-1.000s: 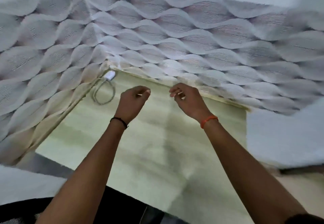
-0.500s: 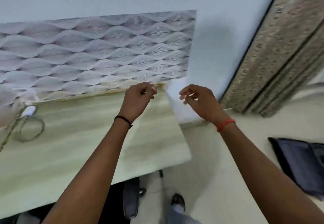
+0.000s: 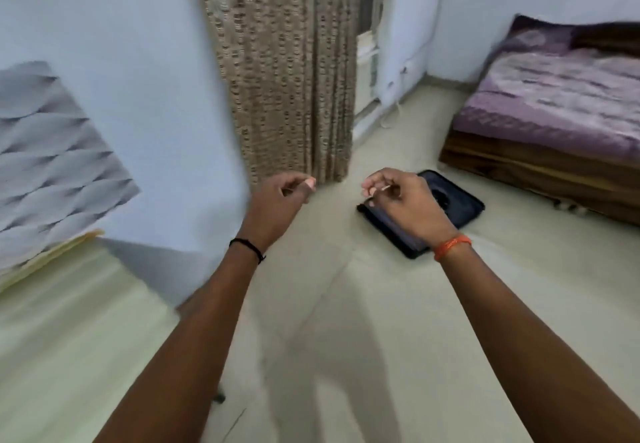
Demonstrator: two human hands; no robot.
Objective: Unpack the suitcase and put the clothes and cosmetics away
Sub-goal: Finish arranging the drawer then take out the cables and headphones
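Observation:
A dark suitcase (image 3: pixel 459 205) lies flat on the pale floor, shut as far as I can see, a short way in front of the bed. My right hand (image 3: pixel 403 200) hovers in the air in front of its left part and hides that part; the fingers are loosely curled and hold nothing. My left hand (image 3: pixel 282 200) hangs at the same height further left, also loosely curled and holding nothing. No clothes or cosmetics are in sight.
A bed (image 3: pixel 554 106) with a purple cover on a wooden base stands at the right. A beige patterned curtain (image 3: pixel 287 71) hangs straight ahead. A pale green table top (image 3: pixel 69 338) lies at the lower left, below a wavy wall panel (image 3: pixel 52 158).
The view has swung right, from the table and wavy wall panel to the curtain, the floor and the bed. The suitcase has come into full view. Both hands keep their raised, loosely curled pose.

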